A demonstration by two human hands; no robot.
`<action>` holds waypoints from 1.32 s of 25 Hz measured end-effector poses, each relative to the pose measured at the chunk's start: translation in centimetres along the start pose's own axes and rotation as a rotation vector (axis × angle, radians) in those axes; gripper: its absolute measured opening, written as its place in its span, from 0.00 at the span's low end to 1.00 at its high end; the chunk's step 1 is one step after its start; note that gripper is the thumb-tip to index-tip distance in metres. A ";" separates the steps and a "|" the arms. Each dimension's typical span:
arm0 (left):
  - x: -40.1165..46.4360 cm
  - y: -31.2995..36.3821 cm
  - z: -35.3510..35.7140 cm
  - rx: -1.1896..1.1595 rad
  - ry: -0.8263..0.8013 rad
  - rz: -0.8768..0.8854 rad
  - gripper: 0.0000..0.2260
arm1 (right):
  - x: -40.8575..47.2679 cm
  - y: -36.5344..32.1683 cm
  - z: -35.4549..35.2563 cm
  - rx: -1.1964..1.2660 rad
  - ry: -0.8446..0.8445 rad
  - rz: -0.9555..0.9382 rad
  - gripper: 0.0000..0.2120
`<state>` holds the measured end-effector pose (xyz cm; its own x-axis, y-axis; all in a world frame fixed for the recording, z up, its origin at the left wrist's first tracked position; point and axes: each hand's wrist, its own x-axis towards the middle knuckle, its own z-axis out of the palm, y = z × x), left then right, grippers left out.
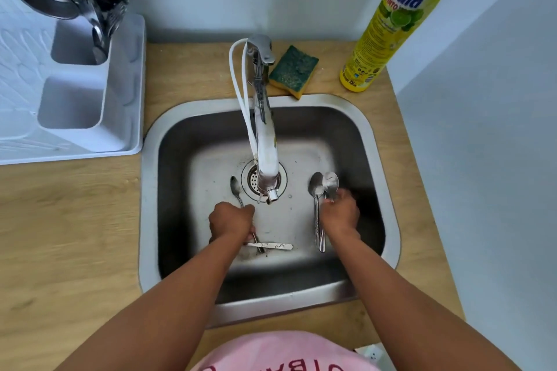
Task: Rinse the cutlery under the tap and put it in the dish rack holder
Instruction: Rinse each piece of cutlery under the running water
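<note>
Both my hands are down in the steel sink. My left hand is curled around the handle of a small spoon whose bowl points away from me, left of the drain. A flat utensil handle lies crosswise just below that hand. My right hand grips a spoon near its neck. Another spoon lies beside it on the sink floor. The tap reaches over the drain; no water stream is visible. The white cutlery holder stands on the dish rack at the left.
The holder's far compartment has several utensils in it, next to a metal cup. A green-yellow sponge and a dish soap bottle stand behind the sink. Wooden counter surrounds the sink.
</note>
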<state>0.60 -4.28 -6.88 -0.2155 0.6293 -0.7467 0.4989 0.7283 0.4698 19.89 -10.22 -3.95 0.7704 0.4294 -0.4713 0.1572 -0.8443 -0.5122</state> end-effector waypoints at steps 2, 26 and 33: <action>-0.2 -0.2 -0.2 -0.040 -0.017 0.042 0.10 | -0.2 -0.1 -0.3 -0.036 -0.021 -0.041 0.11; -7.6 1.0 -4.4 -0.564 -0.397 0.156 0.08 | -13.3 -1.8 -2.3 -0.004 -0.595 -0.513 0.12; -7.8 2.3 -4.5 -0.501 -0.529 0.180 0.06 | -15.7 -2.3 -4.1 0.264 -0.629 -0.295 0.11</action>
<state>-0.38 -6.31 2.17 0.3284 0.6282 -0.7054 0.0192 0.7422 0.6699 9.91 -16.36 7.54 0.2076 0.7955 -0.5693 0.0883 -0.5948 -0.7990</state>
